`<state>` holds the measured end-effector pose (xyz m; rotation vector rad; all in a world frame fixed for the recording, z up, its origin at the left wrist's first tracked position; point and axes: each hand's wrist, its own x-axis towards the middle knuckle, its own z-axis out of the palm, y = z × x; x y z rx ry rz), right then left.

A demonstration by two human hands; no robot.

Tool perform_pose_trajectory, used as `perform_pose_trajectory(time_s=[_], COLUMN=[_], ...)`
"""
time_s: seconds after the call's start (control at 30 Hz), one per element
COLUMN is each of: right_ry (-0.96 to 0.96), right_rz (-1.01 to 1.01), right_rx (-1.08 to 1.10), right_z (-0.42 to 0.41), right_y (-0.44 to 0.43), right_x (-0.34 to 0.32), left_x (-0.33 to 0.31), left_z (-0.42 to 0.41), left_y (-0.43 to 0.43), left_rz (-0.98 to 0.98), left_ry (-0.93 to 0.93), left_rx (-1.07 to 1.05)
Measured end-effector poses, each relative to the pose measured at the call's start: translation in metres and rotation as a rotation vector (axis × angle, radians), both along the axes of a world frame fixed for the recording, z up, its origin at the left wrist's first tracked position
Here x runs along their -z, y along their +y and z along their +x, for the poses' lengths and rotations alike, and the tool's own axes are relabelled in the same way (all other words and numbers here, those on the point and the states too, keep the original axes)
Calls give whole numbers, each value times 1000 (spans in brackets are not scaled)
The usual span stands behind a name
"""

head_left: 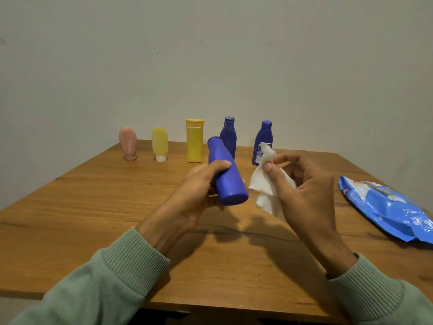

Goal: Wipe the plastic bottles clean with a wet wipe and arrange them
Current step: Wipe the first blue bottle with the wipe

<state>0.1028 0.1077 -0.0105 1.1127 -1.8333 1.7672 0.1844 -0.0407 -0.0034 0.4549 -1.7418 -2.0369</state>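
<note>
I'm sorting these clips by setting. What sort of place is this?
Probably a room in a home, though little shows: a wooden table before a plain bare wall, toiletry-style plastic bottles standing in a row near its far edge, and a blue pack of wet wipes lying on it.

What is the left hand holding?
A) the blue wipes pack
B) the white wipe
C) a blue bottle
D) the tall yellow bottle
C: the left hand grips a blue bottle, held tilted, while the right hand pinches the wet wipe.
</note>
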Motion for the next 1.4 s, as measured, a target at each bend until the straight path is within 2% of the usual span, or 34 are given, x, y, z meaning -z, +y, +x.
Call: perform_pose_trajectory(time_s=[0.1, 0.27, 0.47, 0.67, 0.83, 0.97, 1.1, 1.27, 1.4], right_ry=[-15, 29, 95, 132, 153, 130, 120, 25, 37], right_rz=[-43, -54, -70, -75, 47, 25, 61, 2, 29], right_rx=[-29, -41, -24, -47, -90, -17, -55, -77, -120], right_z=[2, 3, 0, 7, 13, 10, 16, 14, 20], right_y=[1, 5, 9, 13, 10, 11, 9, 14, 12], right_x=[-5, -12, -21, -27, -23, -25, -24, -30, -30], left_x=[1, 7, 9, 9, 10, 10, 12, 10, 13], left_z=[2, 5, 6, 5, 7, 8, 7, 7, 8], left_y=[3, 5, 9, 10, 12, 14, 14, 16, 16], left_rz=[-380, -847, -1077, -1146, -1189, -1241, -1261, -1217, -1280], left_ry=[9, 91, 131, 72, -15, 7, -2, 31, 46], left_rx=[23, -54, -120, -129, -123, -134, -158, -131, -157])
